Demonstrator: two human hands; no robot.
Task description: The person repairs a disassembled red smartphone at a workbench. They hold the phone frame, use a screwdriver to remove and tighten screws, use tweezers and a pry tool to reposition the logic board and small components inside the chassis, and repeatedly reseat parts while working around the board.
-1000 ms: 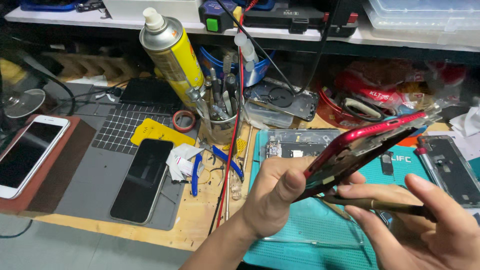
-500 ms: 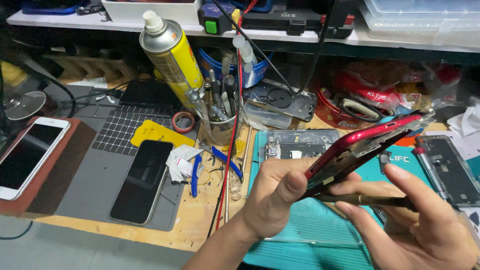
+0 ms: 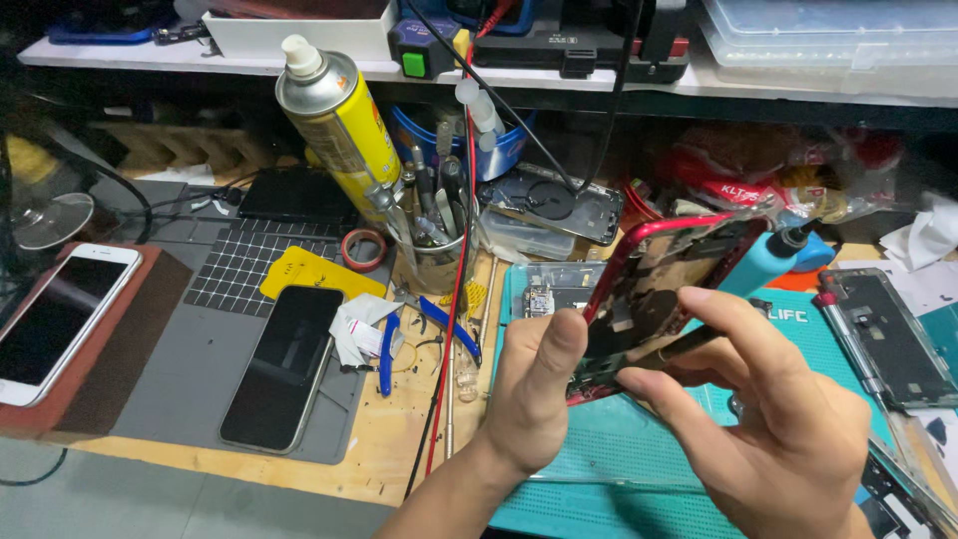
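Note:
My left hand (image 3: 534, 389) grips the lower left edge of a red phone housing (image 3: 664, 265), thumb up along its side, holding it tilted above a teal work mat (image 3: 599, 469). The open inside of the housing faces me. My right hand (image 3: 773, 424) pinches a thin dark tool (image 3: 691, 344) between its fingers. The tool's tip rests against the lower part of the housing. A light blue bottle with a black tip (image 3: 773, 258) stands just behind the housing.
A yellow spray can (image 3: 334, 120) and a metal cup of tools (image 3: 439, 250) stand behind. A black phone (image 3: 284, 364) lies on a grey mat, a white phone (image 3: 55, 319) at far left. Blue-handled pliers (image 3: 389, 349) and an opened phone (image 3: 893, 334) lie nearby.
The red housing has swung more upright and come closer to me. My right hand has risen and brought the thin tool in against the housing's lower part.

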